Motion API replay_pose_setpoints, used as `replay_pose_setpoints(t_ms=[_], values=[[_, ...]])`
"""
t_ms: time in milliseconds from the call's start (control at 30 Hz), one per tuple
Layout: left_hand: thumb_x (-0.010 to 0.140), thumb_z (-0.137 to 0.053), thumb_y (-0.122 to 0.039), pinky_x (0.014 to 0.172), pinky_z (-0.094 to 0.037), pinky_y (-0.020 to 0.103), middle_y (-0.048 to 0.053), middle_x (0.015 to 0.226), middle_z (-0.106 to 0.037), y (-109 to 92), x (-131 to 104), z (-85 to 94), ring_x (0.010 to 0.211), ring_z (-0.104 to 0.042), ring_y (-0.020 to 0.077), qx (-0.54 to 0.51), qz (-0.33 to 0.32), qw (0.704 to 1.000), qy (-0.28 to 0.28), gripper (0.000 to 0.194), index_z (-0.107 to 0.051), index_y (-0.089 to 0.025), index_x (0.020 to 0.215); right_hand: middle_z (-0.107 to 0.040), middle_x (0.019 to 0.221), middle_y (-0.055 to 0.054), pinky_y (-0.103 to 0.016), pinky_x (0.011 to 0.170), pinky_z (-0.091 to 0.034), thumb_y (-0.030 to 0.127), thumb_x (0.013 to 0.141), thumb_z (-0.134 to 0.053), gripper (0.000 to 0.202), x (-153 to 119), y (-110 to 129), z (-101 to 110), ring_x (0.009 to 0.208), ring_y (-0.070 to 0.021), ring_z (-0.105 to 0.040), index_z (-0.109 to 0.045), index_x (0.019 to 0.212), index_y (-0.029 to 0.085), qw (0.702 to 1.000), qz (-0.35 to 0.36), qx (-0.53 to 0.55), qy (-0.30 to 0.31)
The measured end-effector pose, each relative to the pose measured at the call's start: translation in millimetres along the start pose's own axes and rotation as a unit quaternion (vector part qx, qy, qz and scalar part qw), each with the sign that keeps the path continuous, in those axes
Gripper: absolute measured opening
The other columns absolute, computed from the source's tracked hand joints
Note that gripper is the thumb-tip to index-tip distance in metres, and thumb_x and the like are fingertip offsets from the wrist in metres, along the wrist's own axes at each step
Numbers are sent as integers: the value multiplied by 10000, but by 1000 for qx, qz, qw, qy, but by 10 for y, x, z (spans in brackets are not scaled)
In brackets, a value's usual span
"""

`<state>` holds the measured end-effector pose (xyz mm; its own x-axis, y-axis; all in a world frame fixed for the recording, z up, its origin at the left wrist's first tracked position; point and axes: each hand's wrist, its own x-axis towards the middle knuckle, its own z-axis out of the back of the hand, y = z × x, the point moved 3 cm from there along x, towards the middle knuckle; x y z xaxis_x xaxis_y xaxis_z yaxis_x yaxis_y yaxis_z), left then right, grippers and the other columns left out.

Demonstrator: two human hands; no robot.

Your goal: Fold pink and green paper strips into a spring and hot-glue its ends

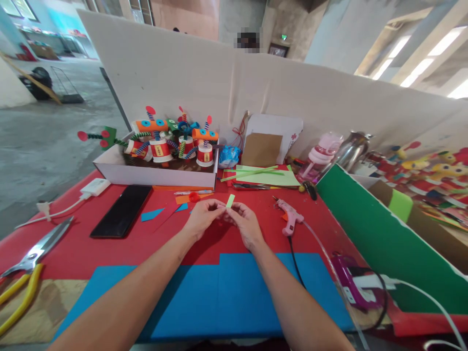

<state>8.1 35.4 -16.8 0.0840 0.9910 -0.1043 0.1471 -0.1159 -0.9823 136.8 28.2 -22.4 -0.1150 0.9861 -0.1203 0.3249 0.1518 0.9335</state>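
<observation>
A small light-green paper strip (230, 200) stands up between my two hands, above the red table covering. My left hand (205, 218) pinches its lower end from the left. From the other side my right hand (245, 223) closes its fingertips on the same strip. The lowest part of the strip is hidden behind the fingers. Right of my hands lies a pink hot glue gun (290, 216) with its nozzle pointing away to the left. Blue paper scraps (151, 215) lie left of my left hand, and a red round piece (194, 196) sits just beyond it.
At the back left, a white box (157, 178) holds several paper-cup figures. Green paper sheets (266, 176) lie behind my hands. A black phone (122, 212) and yellow-handled shears (32, 263) are on the left. A green-sided box (387, 243) and a purple power strip (353, 282) with cables occupy the right.
</observation>
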Motion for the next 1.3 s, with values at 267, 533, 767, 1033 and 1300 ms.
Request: replay_pose_setpoints(t_ms=[267, 533, 767, 1033, 1300], values=[[608, -688, -317, 609, -438, 247, -1, 649, -622, -57, 2, 14, 622, -559, 134, 73, -38, 996, -29, 170, -620, -170, 661, -695, 645, -9, -299, 668, -553, 379, 570, -798, 300, -11, 26, 18, 596, -147, -659, -685, 746, 164, 999, -17, -29, 12], [650, -654, -301, 577, -409, 241, -7, 597, -626, -82, -16, 4, 597, -540, 142, 137, -77, 986, -55, 119, -630, -198, 595, -669, 565, -7, -248, 548, -537, 374, 561, -810, 296, 15, -48, 43, 509, -124, -627, -641, 676, 161, 998, -15, -47, -27], [710, -613, -319, 628, -406, 239, -10, 612, -609, -98, 0, 93, 618, -531, 135, 108, -121, 978, -133, 147, -621, -195, 632, -682, 576, -23, -223, 513, -494, 399, 528, -818, 345, 6, -25, 45, 506, -126, -636, -615, 669, 159, 998, -37, -24, -52], [642, -705, -458, 599, -449, 244, 20, 706, -627, -40, -11, -17, 634, -551, 133, -20, -18, 1000, -6, 341, -645, -153, 783, -678, 607, 2, -251, 608, -517, 346, 521, -823, 311, 30, -32, 81, 567, -123, -639, -640, 696, 164, 996, -28, 35, -73], [631, -725, -401, 656, -477, 264, 25, 729, -651, 21, 1, -49, 671, -588, 145, 7, -16, 1000, 13, 282, -658, -159, 758, -694, 662, -4, -327, 670, -558, 343, 567, -804, 273, -17, 8, 7, 595, -163, -666, -619, 698, 190, 999, -7, 33, -12]])
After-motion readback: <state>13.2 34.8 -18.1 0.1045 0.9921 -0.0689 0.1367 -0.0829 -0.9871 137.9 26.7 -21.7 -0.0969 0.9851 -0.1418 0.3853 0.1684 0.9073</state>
